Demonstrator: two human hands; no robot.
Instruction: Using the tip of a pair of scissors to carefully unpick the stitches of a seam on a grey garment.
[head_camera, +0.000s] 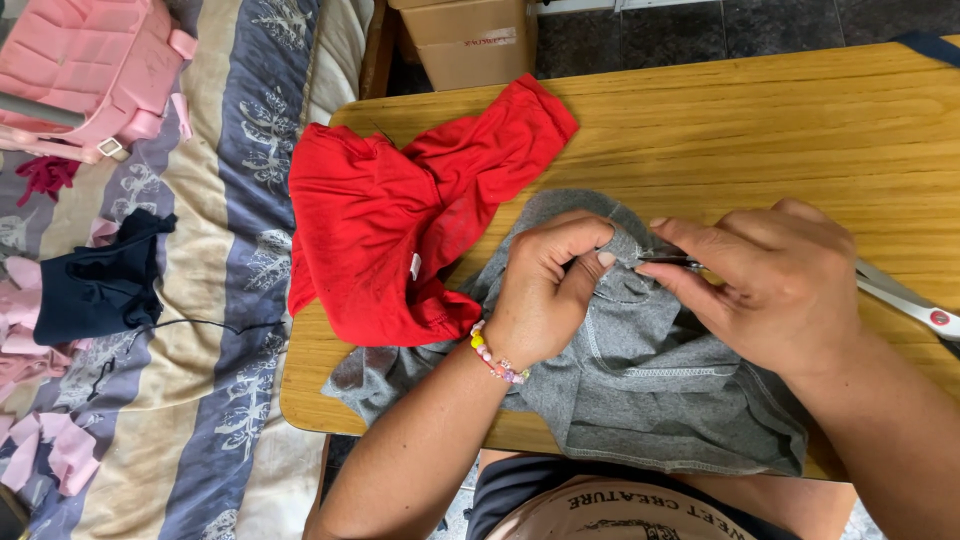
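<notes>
Two garments on table: one red (400, 215), one grey (650, 370). One scissors (900, 295).

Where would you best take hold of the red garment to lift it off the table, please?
Probably by the sleeve-like flap of the red garment that points toward the far edge of the wooden table, coming from above. It lies flat and uncovered there, while its near edge rests on the grey garment beside the left hand.
</notes>
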